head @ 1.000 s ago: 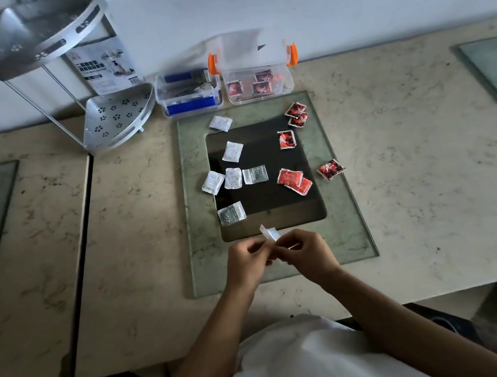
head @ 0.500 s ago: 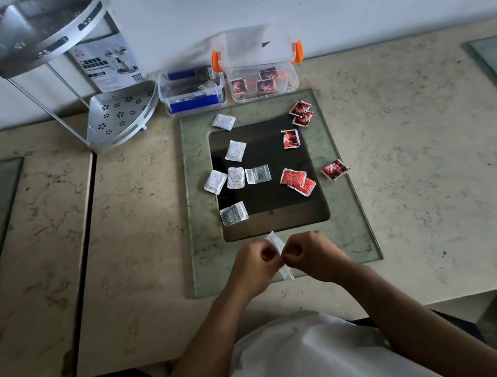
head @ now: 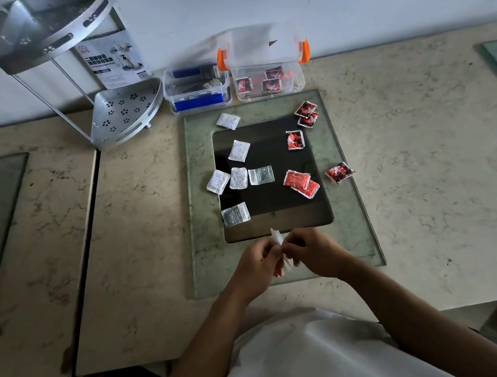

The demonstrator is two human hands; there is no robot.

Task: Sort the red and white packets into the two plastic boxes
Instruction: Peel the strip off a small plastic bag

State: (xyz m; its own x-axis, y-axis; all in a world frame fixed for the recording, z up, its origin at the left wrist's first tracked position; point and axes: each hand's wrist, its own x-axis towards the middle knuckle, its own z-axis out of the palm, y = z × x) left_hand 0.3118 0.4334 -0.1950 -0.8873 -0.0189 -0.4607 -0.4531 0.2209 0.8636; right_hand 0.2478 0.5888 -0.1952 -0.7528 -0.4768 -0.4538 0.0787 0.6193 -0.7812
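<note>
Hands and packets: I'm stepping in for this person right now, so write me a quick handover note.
Left hand and right hand pinch one white packet together above the glass mat. Done: red packets in the orange-latched box; a few white ones seem to be in the blue box. Left on the mat: six white packets, e.g., and six red, e.g..

I count six white packets (head: 239, 150) loose, plus one held. Six red packets (head: 295, 139) loose. Two boxes (head: 268, 81).
</note>
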